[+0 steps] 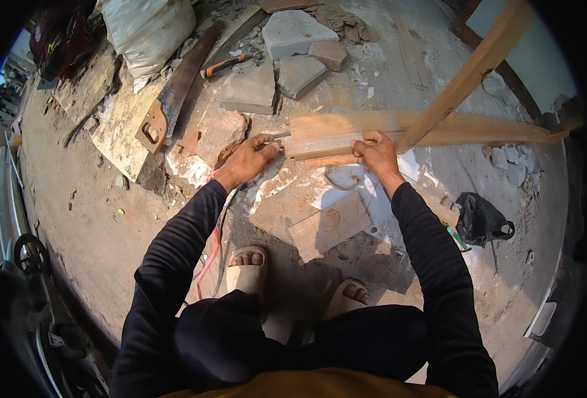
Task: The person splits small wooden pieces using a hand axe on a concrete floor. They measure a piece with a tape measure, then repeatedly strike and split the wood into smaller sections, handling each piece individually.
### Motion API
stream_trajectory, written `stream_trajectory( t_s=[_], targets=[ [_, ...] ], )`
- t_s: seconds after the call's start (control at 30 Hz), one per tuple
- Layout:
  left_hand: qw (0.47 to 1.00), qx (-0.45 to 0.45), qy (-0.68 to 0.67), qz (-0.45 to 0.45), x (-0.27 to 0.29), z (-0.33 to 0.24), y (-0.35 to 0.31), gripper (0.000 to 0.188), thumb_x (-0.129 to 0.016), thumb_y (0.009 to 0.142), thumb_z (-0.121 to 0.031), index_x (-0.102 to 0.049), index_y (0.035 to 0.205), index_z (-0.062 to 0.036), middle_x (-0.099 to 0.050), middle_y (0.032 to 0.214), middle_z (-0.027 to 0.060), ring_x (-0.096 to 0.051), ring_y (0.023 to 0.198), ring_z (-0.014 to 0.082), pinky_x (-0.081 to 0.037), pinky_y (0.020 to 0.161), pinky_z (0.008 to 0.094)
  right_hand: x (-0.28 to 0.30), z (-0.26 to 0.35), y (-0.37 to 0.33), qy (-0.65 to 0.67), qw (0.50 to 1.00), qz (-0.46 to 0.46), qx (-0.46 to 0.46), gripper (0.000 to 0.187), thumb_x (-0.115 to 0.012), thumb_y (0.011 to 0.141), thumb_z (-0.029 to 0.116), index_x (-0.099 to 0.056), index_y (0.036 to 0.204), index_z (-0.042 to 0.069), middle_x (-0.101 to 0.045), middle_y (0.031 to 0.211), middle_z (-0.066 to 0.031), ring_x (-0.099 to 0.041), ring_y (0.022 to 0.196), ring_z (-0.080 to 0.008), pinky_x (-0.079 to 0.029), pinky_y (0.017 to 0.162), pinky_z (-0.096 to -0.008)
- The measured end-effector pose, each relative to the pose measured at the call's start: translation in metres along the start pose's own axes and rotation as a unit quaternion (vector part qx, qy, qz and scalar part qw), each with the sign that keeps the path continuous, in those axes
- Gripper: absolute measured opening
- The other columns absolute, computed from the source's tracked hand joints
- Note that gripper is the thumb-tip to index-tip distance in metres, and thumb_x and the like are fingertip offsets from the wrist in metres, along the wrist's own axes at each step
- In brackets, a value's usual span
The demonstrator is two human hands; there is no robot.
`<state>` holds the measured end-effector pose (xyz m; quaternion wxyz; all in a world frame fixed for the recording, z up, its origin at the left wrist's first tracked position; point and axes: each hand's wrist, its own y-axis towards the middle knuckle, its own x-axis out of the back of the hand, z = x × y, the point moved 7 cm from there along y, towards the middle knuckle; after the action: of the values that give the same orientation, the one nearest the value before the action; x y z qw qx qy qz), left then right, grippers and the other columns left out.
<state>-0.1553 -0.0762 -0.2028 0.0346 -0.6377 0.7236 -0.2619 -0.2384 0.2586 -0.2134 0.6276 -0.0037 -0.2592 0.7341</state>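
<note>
A long wooden board lies across the ground in front of me. Along its near edge runs a narrow wooden strip. My right hand is closed in a pinch on this strip, close to the slanted wooden beam. By the board's left end, my left hand has its fingers drawn together; a thin dark piece shows at its fingertips, too small to name. Beneath the strip is an orange-toned length of wood. Nearer to me lies a flat light-brown piece with a curled shaving on it.
A handsaw rests at the left, with an orange-handled cutter beyond it. Broken concrete slabs and a white sack stand farther back. At the right is a black plastic bag. Red cable runs beside my left foot.
</note>
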Motion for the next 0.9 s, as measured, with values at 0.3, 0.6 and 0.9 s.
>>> stream_trajectory(
  t_s=[0.3,0.6,0.9],
  targets=[
    [0.951,-0.117,0.28,-0.055,-0.02,-0.033,0.023,0.071,-0.085,0.086,-0.06,-0.075,0.124,-0.0014,-0.073,0.084,0.0119,-0.07,0.074,0.0277,-0.056,0.069,0.0406,0.012,0.007,0.003,-0.085,0.996,-0.001,0.037,0.042,-0.077,0.101,0.026,-0.068,0.133,0.001,-0.077,0.093,-0.0042,-0.068,0.075,-0.0129,-0.053,0.062,-0.0289],
    [0.978,-0.173,0.112,-0.032,0.012,-0.005,0.01,0.052,-0.09,0.09,-0.037,-0.078,0.12,0.0036,-0.064,0.082,0.001,-0.058,0.074,0.0115,-0.049,0.066,0.0288,-0.055,-0.012,-0.148,-0.537,0.779,0.193,0.262,0.104,-0.089,0.074,0.058,-0.047,0.163,0.024,-0.043,0.168,-0.0137,-0.029,0.161,-0.0347,-0.037,0.126,-0.0542],
    [0.981,-0.14,0.108,-0.085,0.052,0.077,-0.096,0.038,-0.079,0.1,-0.027,-0.073,0.123,0.0025,-0.073,0.092,0.0071,-0.063,0.082,0.014,-0.052,0.075,0.0305,-0.063,-0.035,-0.145,-0.561,0.77,0.198,0.229,0.125,-0.094,0.061,0.063,-0.043,0.163,0.011,-0.045,0.163,-0.0131,-0.038,0.155,-0.0369,-0.032,0.122,-0.0599]
  ],
)
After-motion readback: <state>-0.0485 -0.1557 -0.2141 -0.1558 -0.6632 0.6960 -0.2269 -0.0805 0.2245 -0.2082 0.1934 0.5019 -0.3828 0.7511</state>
